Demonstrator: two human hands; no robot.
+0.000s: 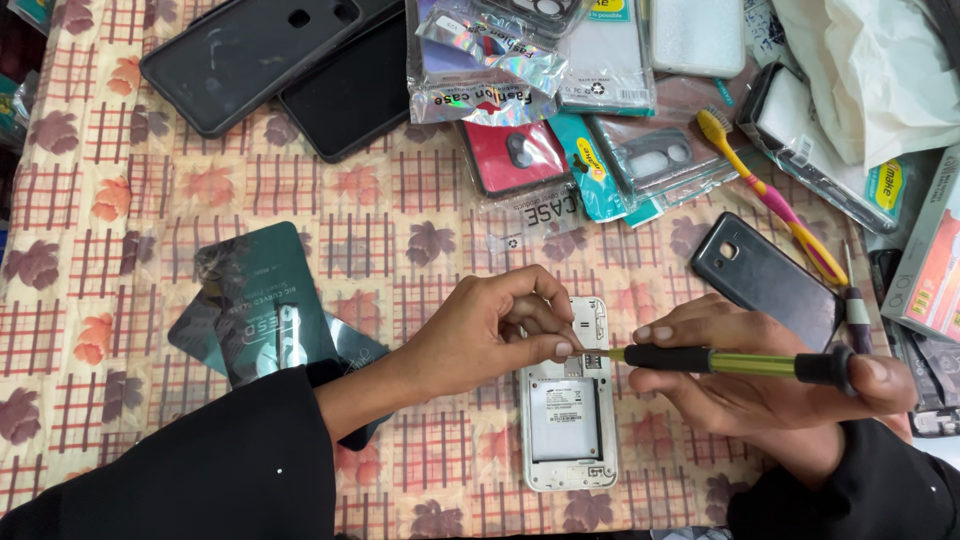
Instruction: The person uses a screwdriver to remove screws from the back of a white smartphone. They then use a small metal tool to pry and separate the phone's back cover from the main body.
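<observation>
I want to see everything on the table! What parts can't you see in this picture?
Head view only:
- The yellow-green screwdriver tip: hidden by the left hand fingertips.
- The upper part of the open white phone: covered by both hands, so the screw is not visible.
- The right hand palm: turned away.
- The dark green packet: its lower edge lies under the black sleeve.
- The grey box: cut off by the right edge.

Shiny clear case packets at top; dark green packets left.

Toothbrush, packaged phone cases — dark back cover, green packets
</observation>
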